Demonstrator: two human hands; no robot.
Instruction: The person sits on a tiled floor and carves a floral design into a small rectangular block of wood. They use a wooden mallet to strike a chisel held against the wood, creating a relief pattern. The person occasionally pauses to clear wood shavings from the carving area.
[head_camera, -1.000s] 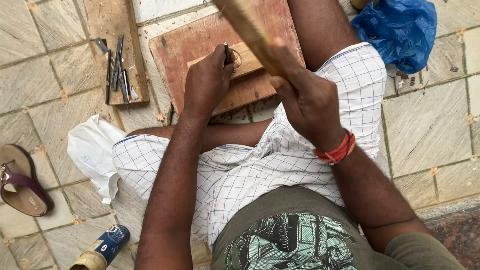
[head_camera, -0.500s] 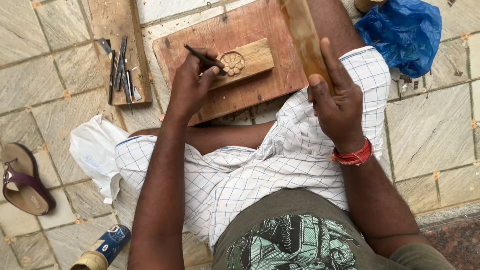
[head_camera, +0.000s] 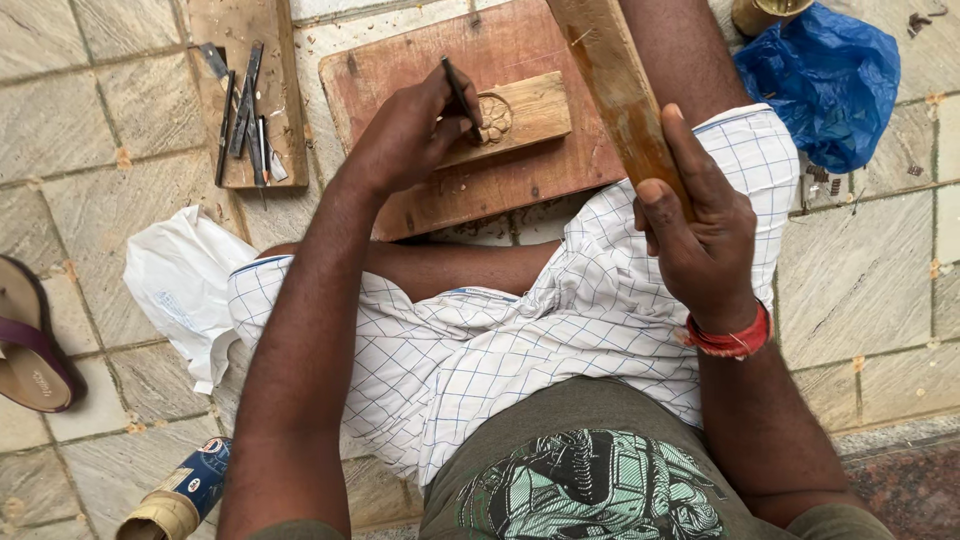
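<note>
A dark chisel (head_camera: 462, 92) is gripped in the left hand (head_camera: 405, 135), its tip apparently set on the carved wooden block (head_camera: 520, 115). A long wooden mallet (head_camera: 620, 90) is clasped by the right hand (head_camera: 700, 245).

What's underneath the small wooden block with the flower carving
The small block lies on a larger reddish wooden board, which rests on the stone-tiled floor. The left hand covers the block's left end, so what is there is hidden.

Lying on the tiled floor (head_camera: 860, 270): a crumpled blue plastic bag (head_camera: 820, 85) at upper right, a flat white plastic bag (head_camera: 180, 285) at left beside the checked cloth, and a cylindrical container (head_camera: 180, 495) with a blue-and-white label at lower left, tipped on its side.
</note>
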